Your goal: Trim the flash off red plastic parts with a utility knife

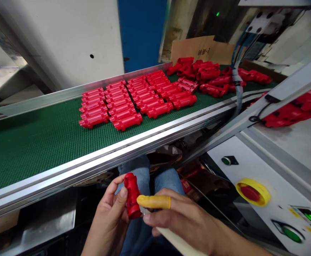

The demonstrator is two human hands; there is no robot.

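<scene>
In the head view my left hand [112, 213] grips a red plastic tubular part [132, 193] between thumb and fingers, holding it nearly upright above my lap. My right hand [182, 217], with a yellow finger cot [155, 202] on its index finger, is closed around a cream-handled knife [175, 241]. Its short, pale tip meets the lower right side of the part, mostly covered by my fingers. The yellow-covered fingertip rests against or right beside the part. Beyond my hands, similar red parts [128, 121] lie in neat rows on a green conveyor belt [51, 131].
A loose heap of red parts [208, 73] lies at the belt's far right, before a cardboard sheet [192, 49]. The belt's metal rail [91, 160] runs between it and my hands. At right stands a control panel with a red-and-yellow stop button [252, 192].
</scene>
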